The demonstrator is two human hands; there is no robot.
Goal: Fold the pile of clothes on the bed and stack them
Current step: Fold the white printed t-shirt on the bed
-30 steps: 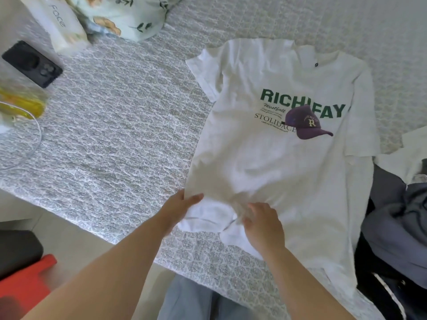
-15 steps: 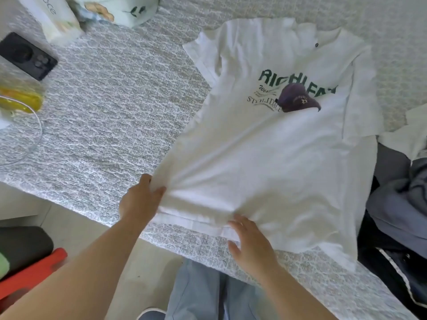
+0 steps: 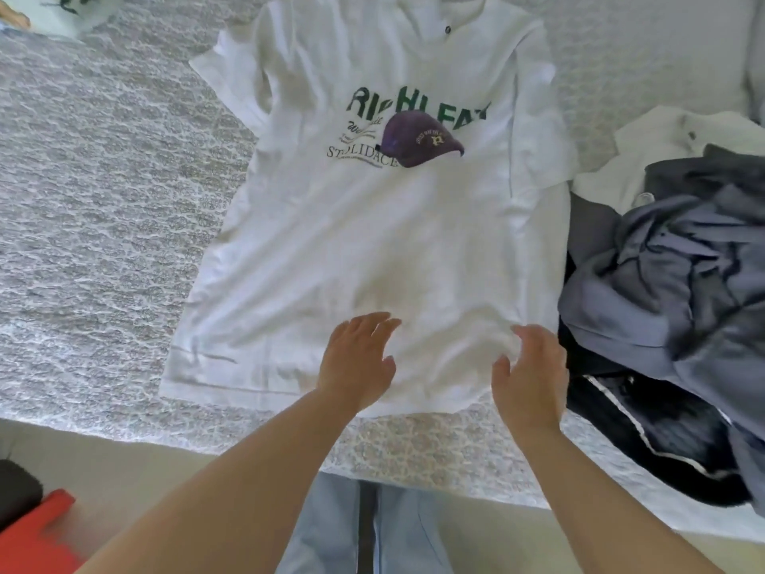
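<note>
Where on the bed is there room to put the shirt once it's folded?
Bare bedspread lies left of the white T-shirt, up to the floral cloth at the far corner. The right side is crowded by the pile of clothes, which touches the shirt.

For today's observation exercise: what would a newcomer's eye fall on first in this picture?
First, the white T-shirt spread front-up across the middle of the bed, with green lettering and a purple cap print. Next, the left hand and right hand, open near its hem. Then the grey-blue clothes pile on the right.
</note>
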